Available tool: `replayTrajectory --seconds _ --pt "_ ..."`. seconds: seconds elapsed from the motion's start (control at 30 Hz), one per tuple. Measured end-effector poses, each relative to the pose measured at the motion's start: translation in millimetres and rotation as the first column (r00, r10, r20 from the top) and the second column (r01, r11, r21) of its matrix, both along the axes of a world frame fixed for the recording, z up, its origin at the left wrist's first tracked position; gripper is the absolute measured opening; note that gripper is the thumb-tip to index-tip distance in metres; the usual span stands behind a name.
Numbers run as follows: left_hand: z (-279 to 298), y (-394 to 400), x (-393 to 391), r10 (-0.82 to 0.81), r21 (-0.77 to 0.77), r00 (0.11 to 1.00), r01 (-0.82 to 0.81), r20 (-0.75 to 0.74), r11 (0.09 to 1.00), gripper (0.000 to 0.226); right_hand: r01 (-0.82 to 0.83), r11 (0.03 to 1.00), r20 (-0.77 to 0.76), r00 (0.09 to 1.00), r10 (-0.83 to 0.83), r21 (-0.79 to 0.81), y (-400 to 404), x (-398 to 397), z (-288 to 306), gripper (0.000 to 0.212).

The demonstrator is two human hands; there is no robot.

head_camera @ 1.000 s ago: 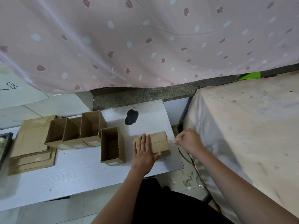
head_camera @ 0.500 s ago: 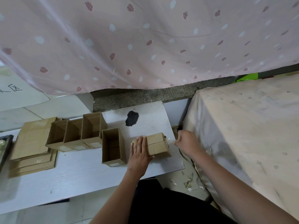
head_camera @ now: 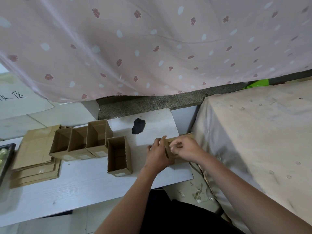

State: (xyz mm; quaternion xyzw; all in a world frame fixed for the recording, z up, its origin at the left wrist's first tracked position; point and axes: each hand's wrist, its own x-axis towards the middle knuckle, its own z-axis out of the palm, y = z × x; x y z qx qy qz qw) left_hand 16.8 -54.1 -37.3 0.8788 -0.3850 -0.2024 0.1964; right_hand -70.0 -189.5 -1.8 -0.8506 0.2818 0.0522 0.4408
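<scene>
A small brown cardboard box (head_camera: 169, 153) lies at the right end of the white table (head_camera: 84, 186). My left hand (head_camera: 157, 155) grips the box's left side, with fingers over its top edge. My right hand (head_camera: 184, 149) sits on top of the box with its fingers curled onto the upper face, and together the hands hide most of the box. I cannot make out whether the right fingers pinch a flap or tape.
One open-topped cardboard box (head_camera: 119, 155) stands just left of my hands. A row of three open boxes (head_camera: 79, 142) and a stack of flat cardboard (head_camera: 33, 156) lie further left. A black stain (head_camera: 138, 126) marks the table. A cloth-covered table (head_camera: 253, 132) stands right.
My right hand has come in from the box's right side onto its top. My left hand has shifted from lying flat on the box to gripping its left side.
</scene>
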Motion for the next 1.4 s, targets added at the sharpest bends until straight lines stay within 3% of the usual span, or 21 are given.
replayTrajectory --seconds 0.1,0.27,0.43,0.6,0.73,0.83,1.03,1.17,1.27,1.4 --pt "-5 5 1 0.013 0.001 0.998 -0.013 -0.063 1.0 0.082 -0.03 0.999 -0.04 0.999 0.028 -0.029 -3 -4 -2 0.019" --pt "-12 11 -3 0.028 0.003 0.989 -0.028 -0.147 1.0 0.086 0.007 0.99 -0.069 0.997 -0.017 -0.142 -6 -15 -10 0.014" --pt "-26 25 2 0.066 0.037 0.976 -0.06 -0.207 0.998 0.085 0.134 0.983 -0.014 0.99 -0.137 -0.129 -7 -18 -12 0.037" --pt "-29 30 3 0.033 0.095 0.995 -0.025 -0.092 0.995 0.101 0.102 0.992 -0.002 0.995 -0.102 -0.077 -9 -19 -13 0.03" --pt "-29 27 -2 -0.071 0.147 0.995 0.059 0.077 0.987 0.096 0.111 0.993 0.006 0.994 -0.111 0.027 -1 -19 -16 0.031" --pt "-33 22 -9 -0.169 0.201 0.973 0.136 0.16 0.97 0.09 0.138 0.99 -0.025 0.99 -0.138 0.007 3 -17 -16 0.026" --pt "-45 19 -23 -0.155 0.224 0.971 0.112 0.184 0.968 0.078 0.216 0.975 -0.036 0.975 -0.218 -0.062 8 -19 -10 0.03" --pt "-49 18 -24 -0.155 0.267 0.962 0.093 0.224 0.959 0.079 0.267 0.961 -0.038 0.964 -0.265 0.072 13 -18 -8 0.018" --pt "-45 18 -20 -0.153 0.262 0.964 0.093 0.218 0.961 0.076 0.192 0.979 -0.038 0.98 -0.195 -0.076 15 -15 -7 0.016" --pt "-29 32 -11 -0.075 0.241 0.977 0.025 0.2 0.97 0.072 0.059 0.994 -0.147 0.987 -0.071 -0.091 25 3 -3 0.027"
